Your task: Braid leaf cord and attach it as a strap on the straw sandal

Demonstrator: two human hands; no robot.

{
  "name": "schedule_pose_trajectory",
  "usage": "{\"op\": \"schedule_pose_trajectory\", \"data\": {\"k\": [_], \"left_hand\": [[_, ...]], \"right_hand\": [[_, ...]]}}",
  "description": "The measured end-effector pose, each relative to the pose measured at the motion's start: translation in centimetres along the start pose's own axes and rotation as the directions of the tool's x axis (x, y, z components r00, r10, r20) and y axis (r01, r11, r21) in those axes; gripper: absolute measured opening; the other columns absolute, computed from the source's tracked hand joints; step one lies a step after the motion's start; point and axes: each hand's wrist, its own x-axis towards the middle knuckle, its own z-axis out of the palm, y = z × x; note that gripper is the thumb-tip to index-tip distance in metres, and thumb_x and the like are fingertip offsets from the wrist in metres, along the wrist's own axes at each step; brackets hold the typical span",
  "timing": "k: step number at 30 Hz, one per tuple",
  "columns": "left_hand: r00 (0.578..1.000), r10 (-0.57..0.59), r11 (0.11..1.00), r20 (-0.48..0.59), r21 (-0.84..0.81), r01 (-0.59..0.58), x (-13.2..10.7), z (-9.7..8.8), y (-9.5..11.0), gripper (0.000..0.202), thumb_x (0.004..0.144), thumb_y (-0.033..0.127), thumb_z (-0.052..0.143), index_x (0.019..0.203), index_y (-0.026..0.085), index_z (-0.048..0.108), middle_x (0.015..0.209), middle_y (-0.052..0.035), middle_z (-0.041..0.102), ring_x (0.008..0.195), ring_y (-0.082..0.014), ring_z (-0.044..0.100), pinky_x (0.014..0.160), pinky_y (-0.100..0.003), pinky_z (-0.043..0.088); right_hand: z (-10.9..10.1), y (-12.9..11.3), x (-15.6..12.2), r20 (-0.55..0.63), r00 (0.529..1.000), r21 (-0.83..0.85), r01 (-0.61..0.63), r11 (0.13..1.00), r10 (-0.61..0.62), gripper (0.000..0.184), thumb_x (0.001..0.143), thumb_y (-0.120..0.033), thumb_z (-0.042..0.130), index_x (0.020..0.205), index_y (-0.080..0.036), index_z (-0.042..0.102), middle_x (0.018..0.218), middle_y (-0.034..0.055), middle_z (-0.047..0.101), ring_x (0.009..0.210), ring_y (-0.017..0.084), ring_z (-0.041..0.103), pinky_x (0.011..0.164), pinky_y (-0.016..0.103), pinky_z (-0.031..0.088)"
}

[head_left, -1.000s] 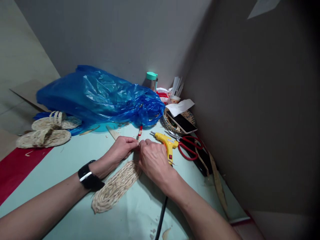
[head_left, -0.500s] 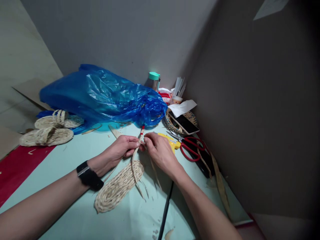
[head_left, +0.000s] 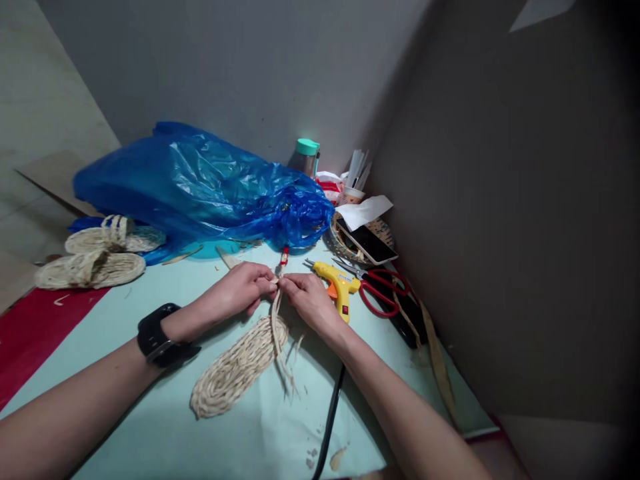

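Both hands meet over the middle of the table, fingers pinched on a braid of pale dried-fibre strands (head_left: 276, 313). My left hand (head_left: 245, 288) grips it from the left, and my right hand (head_left: 309, 299) from the right. At its far end the braid carries a red tie (head_left: 285, 256) close to the blue bag. Loose strand ends hang toward me over a woven sandal sole (head_left: 235, 370) that lies flat on the table. Just beyond my right hand is a yellow glue gun (head_left: 341, 283) with a black cord.
A big blue plastic bag (head_left: 200, 190) lies along the back. Two woven sandals (head_left: 90, 270) rest at the left. To the right are red-handled scissors (head_left: 383, 293), a phone (head_left: 369, 243) on a woven basket (head_left: 345, 252), and a jar with a green lid (head_left: 307, 147). A dark wall rises at the right.
My right hand has drawn in toward my left and slightly lower, uncovering more of the glue gun. The hanging strands have come closer together. The view has shifted slightly.
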Motion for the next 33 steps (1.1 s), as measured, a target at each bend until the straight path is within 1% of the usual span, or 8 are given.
{"op": "schedule_pose_trajectory", "data": {"k": [5,10,13,15,18,21,25,33], "left_hand": [[0.995,0.088,0.946,-0.050,0.317,-0.067,-1.3,0.0,1.8,0.026,0.086,0.022,0.051,0.066,0.017,0.066,0.065,-0.0050,0.069,0.055,-0.0170,0.055,0.058,-0.028,0.034],[0.987,0.129,0.849,-0.093,0.525,-0.061,-3.3,3.6,3.3,0.030,0.082,0.008,0.045,0.099,0.010,0.070,0.080,-0.0179,0.071,0.066,-0.0285,0.059,0.062,-0.035,0.028],[0.987,0.140,0.850,-0.085,0.521,-0.076,-3.8,4.3,3.7,0.029,0.079,0.008,0.046,0.096,0.010,0.070,0.083,-0.0178,0.070,0.063,-0.0267,0.056,0.061,-0.036,0.025],[0.985,0.153,0.880,-0.076,0.464,-0.101,-3.5,3.3,3.6,0.019,0.082,0.019,0.052,0.079,0.015,0.070,0.074,-0.0110,0.068,0.061,-0.0239,0.054,0.061,-0.035,0.025],[0.979,0.150,0.945,-0.140,0.312,-0.100,-2.1,1.0,2.7,0.034,0.087,0.035,0.049,0.057,0.020,0.057,0.057,-0.0029,0.056,0.060,-0.0201,0.049,0.061,-0.033,0.028],[0.974,0.111,0.991,-0.200,0.090,-0.094,-0.3,0.0,1.3,0.018,0.084,0.033,0.050,0.075,0.020,0.059,0.070,-0.0030,0.060,0.070,-0.0202,0.052,0.065,-0.032,0.035],[0.998,0.046,0.965,-0.051,-0.254,-0.057,0.7,1.6,-0.2,0.015,0.085,0.033,0.050,0.081,0.019,0.052,0.069,-0.0023,0.058,0.064,-0.0162,0.053,0.062,-0.029,0.042],[0.990,-0.057,0.804,0.126,-0.582,0.121,0.9,2.4,-1.3,0.012,0.086,0.028,0.055,0.084,0.019,0.048,0.059,0.0068,0.042,0.042,-0.0042,0.021,0.040,-0.019,0.010]], "right_hand": [[0.2,0.0,-0.2,-0.011,0.999,0.148,-0.034,0.988,0.036,0.035,0.090,-0.021,0.048,0.056,-0.018,0.053,0.053,-0.0032,0.048,0.057,0.012,0.040,0.059,0.025,0.027],[0.2,0.5,-0.2,0.099,0.990,0.381,-0.130,0.916,0.099,0.025,0.085,-0.027,0.050,0.067,-0.016,0.063,0.060,-0.0025,0.054,0.053,0.010,0.037,0.051,0.024,0.025],[0.2,0.6,-0.1,0.134,0.984,0.481,-0.165,0.861,0.114,0.024,0.084,-0.032,0.053,0.076,-0.015,0.068,0.067,-0.0007,0.059,0.058,0.011,0.044,0.053,0.023,0.027],[0.2,0.6,-0.1,0.126,0.986,0.527,-0.162,0.834,0.112,0.022,0.082,-0.033,0.057,0.074,-0.015,0.067,0.066,-0.0012,0.058,0.061,0.011,0.046,0.056,0.023,0.030],[0.2,0.5,0.0,0.128,0.985,0.571,-0.167,0.804,0.113,0.022,0.081,-0.034,0.060,0.067,-0.017,0.062,0.061,-0.0035,0.052,0.055,0.010,0.038,0.054,0.023,0.027],[0.2,0.2,-0.1,0.176,0.977,0.585,-0.205,0.785,0.124,0.026,0.084,-0.036,0.057,0.067,-0.017,0.059,0.056,-0.0047,0.045,0.049,0.009,0.030,0.049,0.023,0.021],[0.2,-0.4,-0.5,0.241,0.965,0.566,-0.224,0.793,0.101,0.023,0.090,-0.030,0.046,0.072,-0.018,0.056,0.058,-0.0036,0.044,0.050,0.010,0.037,0.050,0.022,0.028],[-0.9,-0.2,-0.3,0.281,0.960,0.225,-0.082,0.971,0.016,0.024,0.096,-0.024,0.039,0.084,-0.017,0.058,0.066,0.0001,0.057,0.056,0.012,0.044,0.056,0.024,0.033]]}}
